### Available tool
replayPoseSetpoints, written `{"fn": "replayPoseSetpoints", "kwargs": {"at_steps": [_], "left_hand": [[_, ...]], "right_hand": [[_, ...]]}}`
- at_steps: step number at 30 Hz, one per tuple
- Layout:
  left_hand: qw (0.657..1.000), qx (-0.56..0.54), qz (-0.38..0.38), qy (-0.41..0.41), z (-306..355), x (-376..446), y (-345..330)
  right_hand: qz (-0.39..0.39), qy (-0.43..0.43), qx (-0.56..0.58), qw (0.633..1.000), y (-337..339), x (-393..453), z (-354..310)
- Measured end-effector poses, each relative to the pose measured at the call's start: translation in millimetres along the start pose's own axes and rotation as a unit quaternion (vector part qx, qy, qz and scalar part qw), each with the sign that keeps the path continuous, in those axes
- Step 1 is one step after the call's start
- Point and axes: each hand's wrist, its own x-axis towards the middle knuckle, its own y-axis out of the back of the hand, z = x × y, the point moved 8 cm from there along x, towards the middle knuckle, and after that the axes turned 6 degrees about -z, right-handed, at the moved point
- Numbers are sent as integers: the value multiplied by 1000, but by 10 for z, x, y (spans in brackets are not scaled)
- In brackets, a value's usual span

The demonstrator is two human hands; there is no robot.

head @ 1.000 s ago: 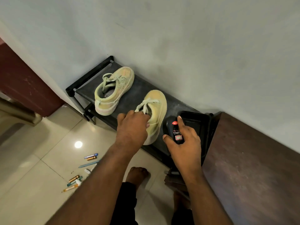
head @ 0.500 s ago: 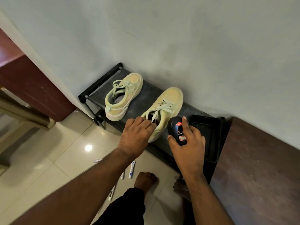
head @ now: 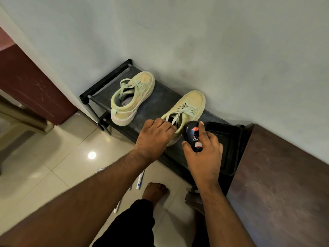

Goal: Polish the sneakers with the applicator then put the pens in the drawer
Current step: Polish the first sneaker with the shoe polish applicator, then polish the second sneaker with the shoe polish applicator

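Two pale yellow sneakers sit on the black rack (head: 153, 104) against the wall. Your left hand (head: 154, 138) has its fingers curled into the collar of the nearer sneaker (head: 188, 109), gripping it. Your right hand (head: 204, 155) is wrapped around the black applicator (head: 193, 132), held just beside that shoe. The other sneaker (head: 131, 98) stands apart. Pens (head: 139, 180) lie on the tile floor (head: 44, 166).

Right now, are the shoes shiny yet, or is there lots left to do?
Nothing looks finished yet. Both sneakers, the far sneaker and the near sneaker, sit on the black rack looking dull. The left hand holds the near sneaker's opening while the right hand holds the polish applicator beside it. After polishing, the pens on the floor must go into a drawer, which isn't visible.
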Motion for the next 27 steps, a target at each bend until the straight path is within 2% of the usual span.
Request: {"fn": "replayPoseSetpoints", "kwargs": {"at_steps": [4, 8, 11, 13, 15, 17, 21, 25, 27], "left_hand": [[1000, 11, 8, 5, -2, 4, -10], [995, -36, 84, 35, -142, -111, 149], [981, -99, 132, 101, -453, -136, 370], [974, -115, 80, 179, -806, -44, 426], [965, -75, -41, 247, -1149, 104, 337], [957, -32, -119, 264, -1337, 265, 294], [951, -5, -170, 259, -1431, 459, 241], [932, 12, -241, 270, -1543, 406, 126], [928, -5, -252, 272, -1562, 385, 78]], "right_hand": [[-3, -2, -2, 1000, -12, -2, 13], [0, 5, 4, 1000, -16, -6, -21], [13, 14, 11, 1000, 10, -16, -59], [28, 21, 18, 999, 32, -25, -99], [41, 37, 33, 998, 45, -42, -181], [52, 58, 52, 996, 31, -77, -292], [39, 90, 77, 992, -73, -168, -480], [34, 91, 82, 992, -91, -157, -428], [41, 93, 80, 992, -63, -142, -395]]}}
